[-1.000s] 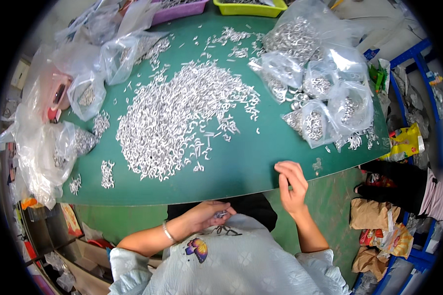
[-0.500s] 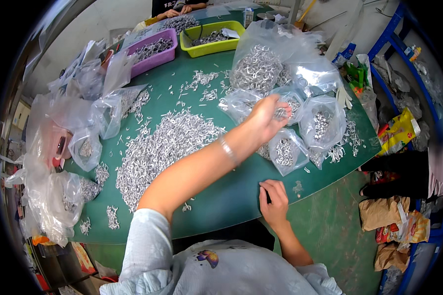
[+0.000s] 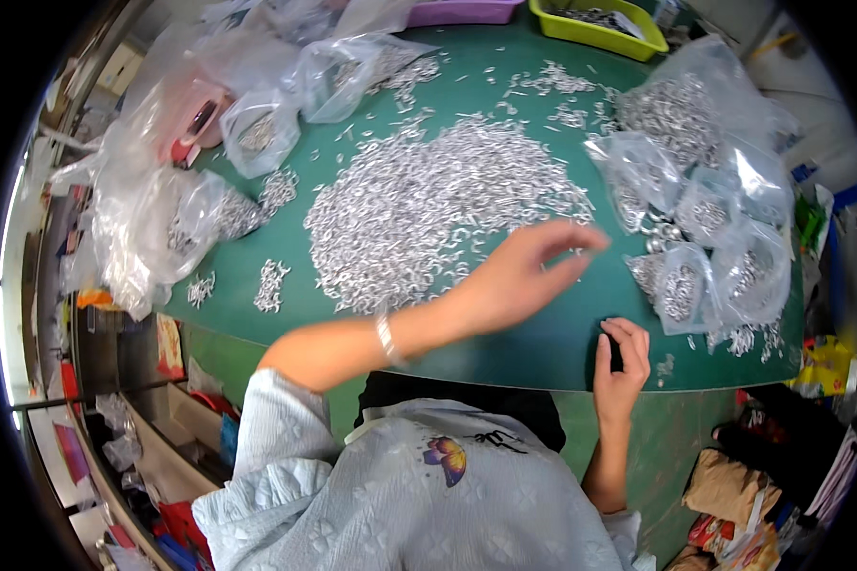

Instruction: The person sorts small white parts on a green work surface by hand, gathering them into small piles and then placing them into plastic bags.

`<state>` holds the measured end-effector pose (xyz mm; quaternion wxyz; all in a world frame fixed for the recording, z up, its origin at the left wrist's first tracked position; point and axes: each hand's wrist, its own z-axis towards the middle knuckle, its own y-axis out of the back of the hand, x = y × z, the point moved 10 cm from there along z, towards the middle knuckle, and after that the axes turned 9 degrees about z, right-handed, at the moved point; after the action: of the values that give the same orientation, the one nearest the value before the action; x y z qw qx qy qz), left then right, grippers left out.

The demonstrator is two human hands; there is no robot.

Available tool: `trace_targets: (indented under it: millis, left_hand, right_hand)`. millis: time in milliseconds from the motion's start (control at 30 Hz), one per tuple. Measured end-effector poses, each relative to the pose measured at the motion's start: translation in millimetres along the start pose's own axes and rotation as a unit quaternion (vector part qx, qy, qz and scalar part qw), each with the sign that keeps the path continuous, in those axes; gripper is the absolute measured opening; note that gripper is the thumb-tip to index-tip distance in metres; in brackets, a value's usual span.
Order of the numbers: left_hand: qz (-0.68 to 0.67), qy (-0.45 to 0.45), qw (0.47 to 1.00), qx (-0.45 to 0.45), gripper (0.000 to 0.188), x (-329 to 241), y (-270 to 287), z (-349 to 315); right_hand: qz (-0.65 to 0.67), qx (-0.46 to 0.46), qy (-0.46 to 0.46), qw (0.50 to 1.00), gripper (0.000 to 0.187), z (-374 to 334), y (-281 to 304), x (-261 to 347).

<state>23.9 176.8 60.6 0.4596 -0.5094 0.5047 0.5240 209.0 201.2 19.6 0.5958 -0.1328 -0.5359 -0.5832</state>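
Observation:
My left hand [image 3: 541,269], slightly blurred, hovers at the right edge of a big pile of small silvery metal hooks or rings [image 3: 428,209]. Its fingers are stretched out with the thumb apart, and I see nothing between them. A pale bracelet [image 3: 388,338] circles that wrist. On the table's front edge rests my right hand [image 3: 623,357], its fingers loosely bent and the thumb standing off them; it appears to hold nothing. To the right of both hands lie clear plastic bags of metal pieces, the nearest being a small open bag [image 3: 681,290].
A large clear bag [image 3: 671,114] of metal rings stands at the back right of the green table [image 3: 486,357]. More plastic bags [image 3: 143,219] crowd the left side around a pink container [image 3: 198,114]. Purple [image 3: 467,11] and yellow-green [image 3: 600,33] trays sit at the back.
My left hand has drawn back from the bags on the right to the edge of the pile. The view has turned left and down. My right hand stays on the table edge.

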Motion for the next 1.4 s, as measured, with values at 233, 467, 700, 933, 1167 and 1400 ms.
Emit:
trace_targets:
  millis: [233, 467, 700, 933, 1167, 1400]
  left_hand:
    - [0.613, 0.008, 0.779, -0.133, 0.045, 60.7, 36.9, -116.2]
    - [0.596, 0.000, 0.779, -0.194, 0.044, 69.9, 63.8, -130.9]
    - [0.636, -0.019, 0.758, -0.142, 0.044, 72.1, 45.8, -124.1]
    - [0.625, 0.080, 0.722, -0.284, 0.049, 63.8, 81.2, -135.0]
    - [0.571, 0.036, 0.784, -0.243, 0.059, 81.9, 53.8, -129.2]
    - [0.450, -0.050, 0.877, -0.157, 0.065, 65.8, 11.9, -83.4]
  right_hand:
    - [-0.050, 0.289, 0.136, 0.946, 0.048, 39.8, -114.3, 61.2]
    - [-0.193, 0.411, 0.120, 0.883, 0.064, 0.8, -131.8, 54.0]
    - [-0.156, 0.397, 0.128, 0.895, 0.062, 10.7, -151.0, 61.8]
    - [-0.117, 0.395, 0.149, 0.899, 0.063, 8.6, -151.9, 73.4]
    - [-0.169, 0.472, 0.195, 0.843, 0.063, -16.8, -183.4, 67.0]
    - [-0.254, 0.319, 0.183, 0.895, 0.046, 38.3, -149.3, 38.6]
